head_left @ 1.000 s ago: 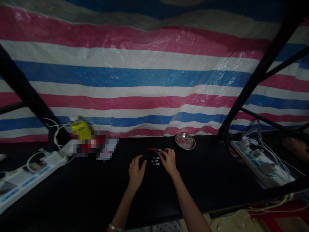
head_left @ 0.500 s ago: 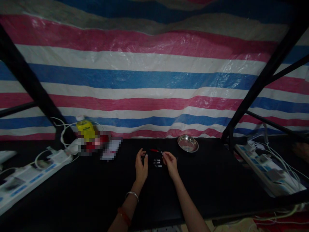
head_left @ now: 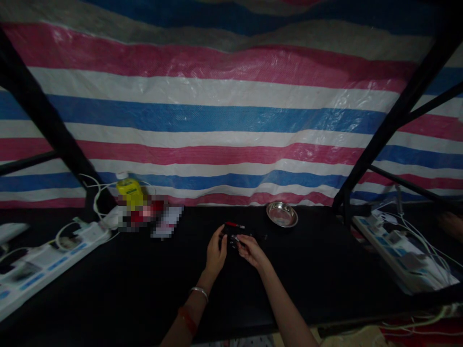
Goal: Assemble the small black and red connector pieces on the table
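Observation:
My left hand [head_left: 216, 250] is curved at the left ends of a small cluster of dark pieces with silver ends [head_left: 234, 239] on the black tabletop. Its thumb and forefinger stand apart; whether they touch the pieces is too dark to tell. From the right, my right hand [head_left: 252, 251] pinches one small silver-ended piece [head_left: 237, 238], whose kind I cannot make out. Just beyond both hands lies a slim red stick with a silver tip [head_left: 234, 225]. A small dark item [head_left: 265, 236] shows faintly right of my right hand.
A round metal dish [head_left: 282, 215] stands at the back right. At the left are a yellow bottle [head_left: 130, 192], a blurred-out packet [head_left: 167, 222] and a power strip [head_left: 54, 260] with cables. Another power strip [head_left: 401, 250] lies right, near another person's hand [head_left: 450, 224].
My right hand has moved left and slightly nearer, from beside the red stick to the silver-ended pieces. My left hand has shifted right towards them. The red stick now lies uncovered.

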A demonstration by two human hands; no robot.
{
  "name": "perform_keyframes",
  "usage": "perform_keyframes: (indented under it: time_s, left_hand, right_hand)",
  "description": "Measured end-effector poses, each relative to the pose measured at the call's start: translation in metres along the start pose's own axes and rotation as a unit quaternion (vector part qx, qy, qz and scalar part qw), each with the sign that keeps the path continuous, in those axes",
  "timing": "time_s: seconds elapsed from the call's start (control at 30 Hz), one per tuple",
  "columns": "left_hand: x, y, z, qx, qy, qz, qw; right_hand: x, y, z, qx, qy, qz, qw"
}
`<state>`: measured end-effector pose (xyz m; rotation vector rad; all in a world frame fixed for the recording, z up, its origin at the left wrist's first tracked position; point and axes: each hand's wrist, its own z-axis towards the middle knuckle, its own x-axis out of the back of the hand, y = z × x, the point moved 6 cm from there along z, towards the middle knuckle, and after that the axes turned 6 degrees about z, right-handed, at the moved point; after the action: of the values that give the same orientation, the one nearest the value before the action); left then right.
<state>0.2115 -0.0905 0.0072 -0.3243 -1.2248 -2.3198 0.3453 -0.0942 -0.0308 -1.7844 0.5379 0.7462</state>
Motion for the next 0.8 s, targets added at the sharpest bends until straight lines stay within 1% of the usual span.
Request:
perform_keyframes:
  time_s: [0.1,0.2,0.3,0.4,0.47,0.53,0.6,0.63,0.67,0.73,0.8]
  left_hand:
    - [0.005,0.0,0.0,0.034,0.016,-0.012,0.999]
    - [0.009,-0.006,0.003,0.088,0.043,-0.04,0.994]
    - [0.012,-0.02,0.009,0.156,0.085,-0.114,0.977]
    - [0.012,-0.036,0.018,0.207,0.112,-0.175,0.956]
    - [0.008,-0.042,0.023,0.22,0.101,-0.181,0.953]
    - [0.002,-0.043,0.027,0.216,0.064,-0.174,0.959]
    - [-0.007,-0.043,0.029,0.202,0.017,-0.167,0.965]
    - [-0.01,-0.043,0.03,0.192,0.0,-0.159,0.968]
    - [-0.013,-0.043,0.03,0.181,-0.014,-0.149,0.972]
    - [-0.017,-0.045,0.03,0.159,-0.037,-0.119,0.979]
    - [-0.021,-0.049,0.03,0.14,-0.062,-0.084,0.985]
  right_hand:
    - [0.0,-0.002,0.001,0.009,-0.006,0.007,1.0]
    - [-0.001,-0.006,0.0,0.026,-0.018,0.012,0.999]
    - [-0.001,-0.014,-0.002,0.049,-0.021,0.015,0.998]
    - [0.005,-0.023,-0.002,0.089,-0.004,0.014,0.996]
    - [0.013,-0.03,-0.001,0.133,0.025,0.001,0.991]
    - [0.023,-0.037,0.001,0.189,0.067,-0.035,0.979]
    - [0.034,-0.045,-0.001,0.254,0.122,-0.105,0.954]
    - [0.038,-0.049,-0.003,0.288,0.151,-0.153,0.933]
    - [0.041,-0.053,-0.006,0.322,0.176,-0.207,0.907]
    - [0.041,-0.059,-0.013,0.374,0.209,-0.317,0.846]
    - [0.038,-0.061,-0.018,0.395,0.218,-0.415,0.79]
